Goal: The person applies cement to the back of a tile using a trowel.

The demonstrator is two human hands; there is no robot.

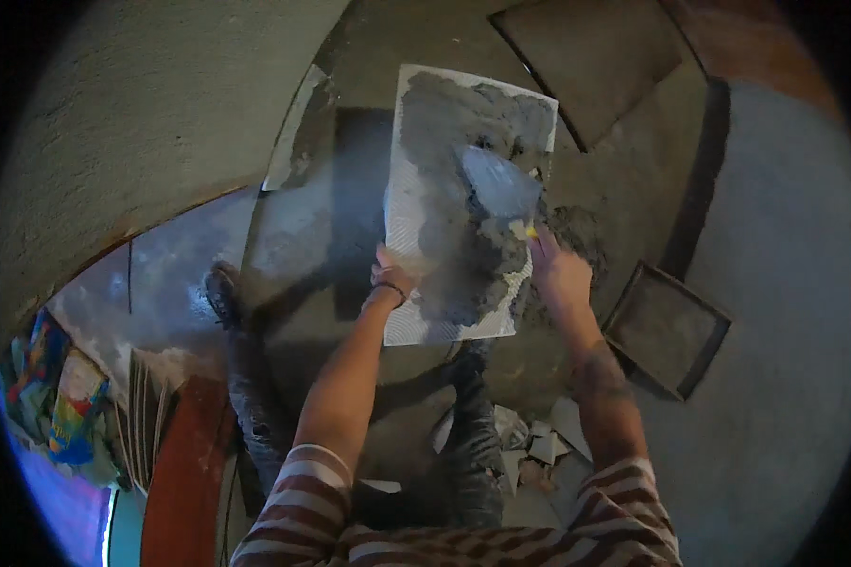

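Note:
A white rectangular tile (405, 236), its ridged back facing up, is in front of me. Wet grey mortar (435, 170) covers much of that back in a rough, uneven layer. My left hand (391, 277) grips the tile's left edge near its lower corner. In my right hand (560, 274) is a trowel (501, 184), its yellow handle end showing by my fingers. The flat metal blade lies over the mortar, right of the tile's middle. Grey smears sit along the tile's right edge near that hand.
A shallow square frame or tray (669, 331) lies to the right. A large flat slab (591, 57) rests at the far right. Broken tile pieces (539, 444) lie by my foot. Colourful bags (74, 406) and a reddish board (187, 472) stand at lower left. A wall (161, 104) rises at left.

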